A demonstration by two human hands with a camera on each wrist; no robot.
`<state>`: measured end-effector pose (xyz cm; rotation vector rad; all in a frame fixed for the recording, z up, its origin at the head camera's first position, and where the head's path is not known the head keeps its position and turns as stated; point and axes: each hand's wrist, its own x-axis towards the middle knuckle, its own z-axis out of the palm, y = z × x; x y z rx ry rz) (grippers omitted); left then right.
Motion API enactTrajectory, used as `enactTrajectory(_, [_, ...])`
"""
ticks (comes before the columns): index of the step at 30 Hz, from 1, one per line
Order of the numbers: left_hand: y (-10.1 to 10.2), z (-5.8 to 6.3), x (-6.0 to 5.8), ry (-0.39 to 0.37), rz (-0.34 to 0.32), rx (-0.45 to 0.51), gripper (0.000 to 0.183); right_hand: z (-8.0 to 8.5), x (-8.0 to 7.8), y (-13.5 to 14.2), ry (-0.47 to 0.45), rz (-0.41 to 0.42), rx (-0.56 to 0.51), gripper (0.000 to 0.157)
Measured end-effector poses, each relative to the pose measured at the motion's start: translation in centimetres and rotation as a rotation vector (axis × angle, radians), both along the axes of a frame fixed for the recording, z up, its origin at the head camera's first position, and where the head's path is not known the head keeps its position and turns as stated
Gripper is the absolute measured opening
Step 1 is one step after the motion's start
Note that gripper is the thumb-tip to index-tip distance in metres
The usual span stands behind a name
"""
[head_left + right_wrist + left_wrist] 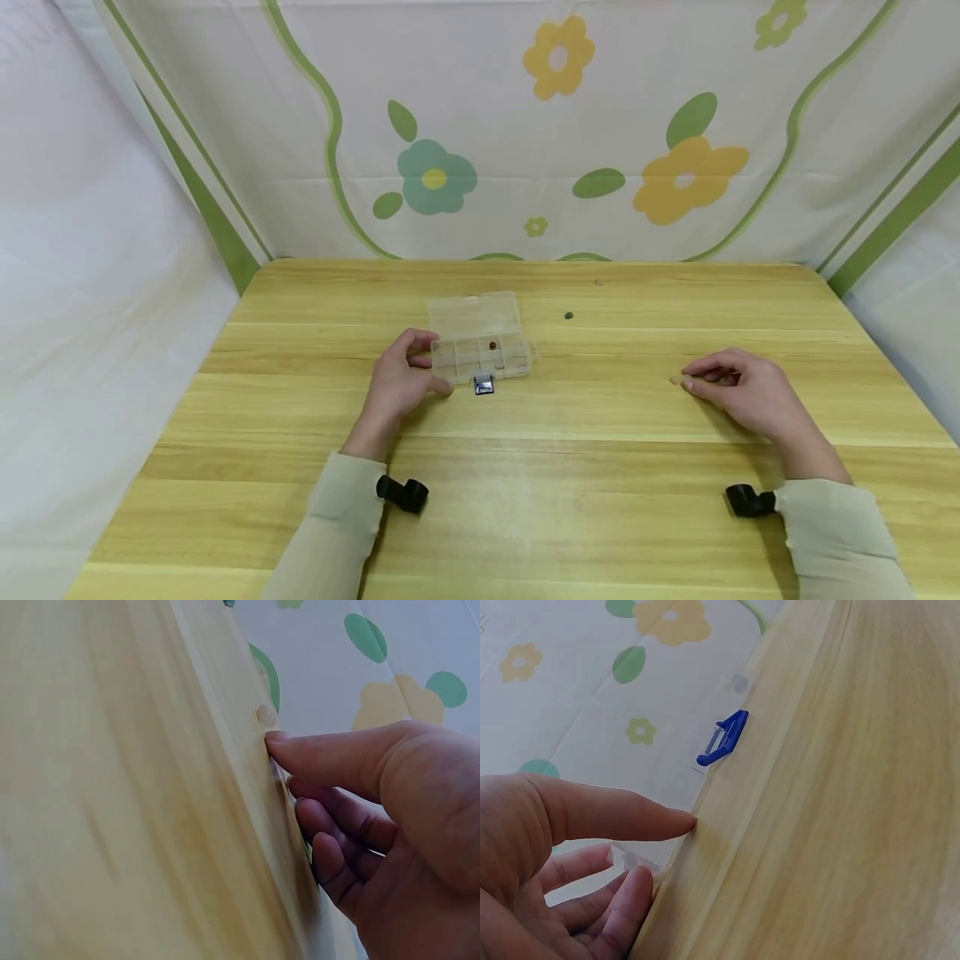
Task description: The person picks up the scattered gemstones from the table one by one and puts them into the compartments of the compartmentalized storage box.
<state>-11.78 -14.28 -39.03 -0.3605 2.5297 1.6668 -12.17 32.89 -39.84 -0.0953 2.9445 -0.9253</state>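
Note:
A clear plastic compartment box lies on the table with its lid folded back and a blue latch at its front. My left hand grips the box's left end, thumb at the front corner and fingers behind. One back compartment holds a small reddish-brown bead. Over to the right, my right hand is lowered to the tabletop, with thumb and forefinger close beside a small pale, translucent stone. The stone lies just beyond the thumb tip; contact is hard to tell.
A small dark green stone lies right of the box. Farther back is a tiny pale piece. The wooden table ends at a flower-printed cloth behind, and white cloth hangs at both sides.

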Motion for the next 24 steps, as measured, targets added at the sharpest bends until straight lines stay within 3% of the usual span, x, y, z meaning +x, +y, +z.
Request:
enactTrajectory(12, [0.0, 0.0, 0.0, 0.003, -0.001, 0.000, 0.075, 0.2, -0.1, -0.1, -0.003, -0.014, -0.009, 0.034])
enactTrajectory(24, [-0.1, -0.1, 0.0, 0.007, -0.005, -0.006, 0.074, 1.6, -1.0, -2.6, 0.085, -0.007, -0.044, 0.029])
